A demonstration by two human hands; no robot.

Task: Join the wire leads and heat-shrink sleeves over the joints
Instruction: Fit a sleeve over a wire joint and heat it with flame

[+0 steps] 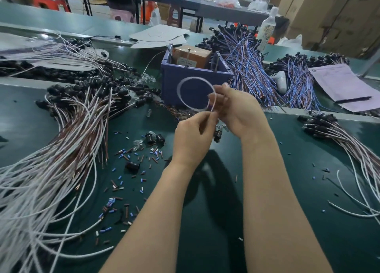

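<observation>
The fingers [206, 118] of the left hand [192, 138] are bent and pinch the end of a white wire [193, 78] between thumb and first finger. The right hand [236, 112] is just above and touches the left at the tips; its fingers are bent too and pinch the same wire a bit higher up. No finger is straight or loose. The wire curls round in a ring, up in the air in front of the blue box [170, 83]. I think the two ends are held close so they can be joined, and the ring is held up high to keep it off the mess below. Little sleeves [123, 150] lie all over the green table [287, 190], near the left arm, easy to reach. None is on the wire that I can see, so the shrinking is not yet done.
</observation>
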